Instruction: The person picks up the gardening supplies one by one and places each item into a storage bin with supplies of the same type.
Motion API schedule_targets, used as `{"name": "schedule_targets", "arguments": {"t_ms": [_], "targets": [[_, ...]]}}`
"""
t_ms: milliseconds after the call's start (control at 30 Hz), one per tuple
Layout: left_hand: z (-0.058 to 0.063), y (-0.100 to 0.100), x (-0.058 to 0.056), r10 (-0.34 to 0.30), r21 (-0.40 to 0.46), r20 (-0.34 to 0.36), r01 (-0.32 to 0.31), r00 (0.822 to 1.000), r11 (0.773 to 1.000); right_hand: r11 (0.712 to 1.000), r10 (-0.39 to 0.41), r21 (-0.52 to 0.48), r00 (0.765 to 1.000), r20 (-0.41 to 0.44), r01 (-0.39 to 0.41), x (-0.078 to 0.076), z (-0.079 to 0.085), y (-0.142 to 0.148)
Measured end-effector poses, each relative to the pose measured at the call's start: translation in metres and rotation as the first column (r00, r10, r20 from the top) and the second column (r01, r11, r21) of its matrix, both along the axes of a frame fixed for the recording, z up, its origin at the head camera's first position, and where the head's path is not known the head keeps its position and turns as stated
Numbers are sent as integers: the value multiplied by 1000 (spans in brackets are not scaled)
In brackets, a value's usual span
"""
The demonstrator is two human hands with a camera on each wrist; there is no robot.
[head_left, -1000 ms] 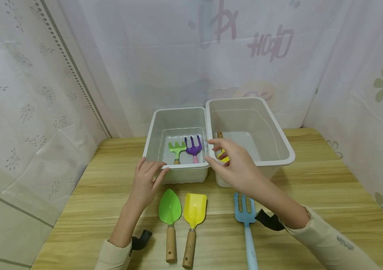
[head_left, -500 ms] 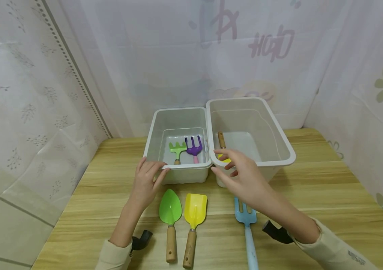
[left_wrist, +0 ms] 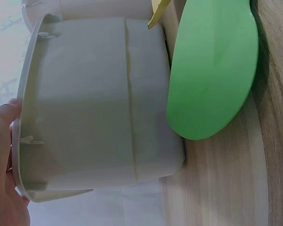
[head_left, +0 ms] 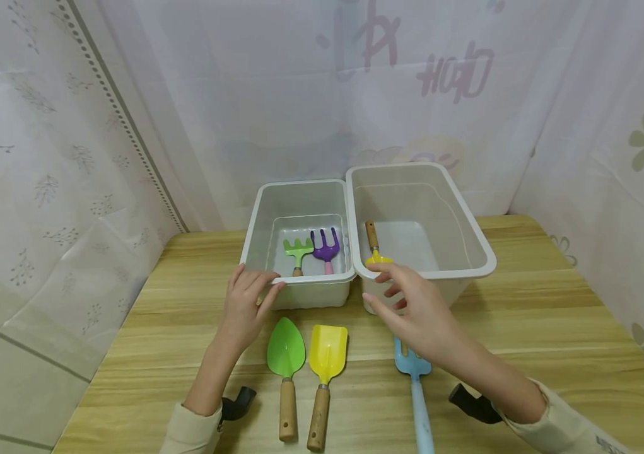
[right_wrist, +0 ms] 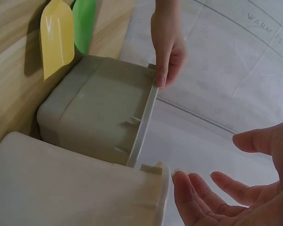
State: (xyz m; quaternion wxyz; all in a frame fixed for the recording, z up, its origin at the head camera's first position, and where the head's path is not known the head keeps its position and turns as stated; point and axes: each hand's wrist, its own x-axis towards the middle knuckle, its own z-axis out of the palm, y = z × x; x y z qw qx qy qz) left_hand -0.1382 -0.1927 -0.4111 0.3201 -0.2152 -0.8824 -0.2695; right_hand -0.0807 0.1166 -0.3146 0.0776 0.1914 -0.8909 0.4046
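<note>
- The left bin (head_left: 310,295), at the centre of the head view, is a pale grey, round-cornered tub with a flat lip; its side walls show small ribs under that lip in the wrist views
- The left hand (head_left: 245,306) has its fingers clamped over the bin's near rim at the front left corner, thumb on the outside
- The right bin (head_left: 412,195), right of centre, is the same pale grey but larger, and its left rim runs alongside the left bin's right rim
- The right hand (head_left: 412,309) is by the right bin's near rim, fingers apart and loosely bent, holding nothing (I cannot tell whether a fingertip touches that rim)
- Inside the left bin, the green rake (head_left: 298,248) and the purple fork (head_left: 327,251) lie side by side; inside the right bin, the yellow tool (head_left: 376,256) lies along the left wall, wooden handle pointing up the frame
- Lower centre, the green trowel (head_left: 286,350) and yellow shovel (head_left: 328,353) lie just beside each other; the blue fork (head_left: 415,373) lies lower right, partly under the right hand
- Bare table (head_left: 174,353) shows left of the left bin and between shovel and fork; the cloth (head_left: 276,94) rises behind the bins
</note>
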Motion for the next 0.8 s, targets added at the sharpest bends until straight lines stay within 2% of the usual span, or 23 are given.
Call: {"name": "schedule_targets", "arguments": {"t_ms": [433, 800], "targets": [[1, 0, 0, 9, -14, 9, -9, 1000, 1000, 1000, -27, -8, 999, 19, 27, 4, -12, 6], [1, 0, 1, 11, -17, 11, -11, 1000, 1000, 999, -52, -9, 999, 2, 52, 9, -22, 10]]}}
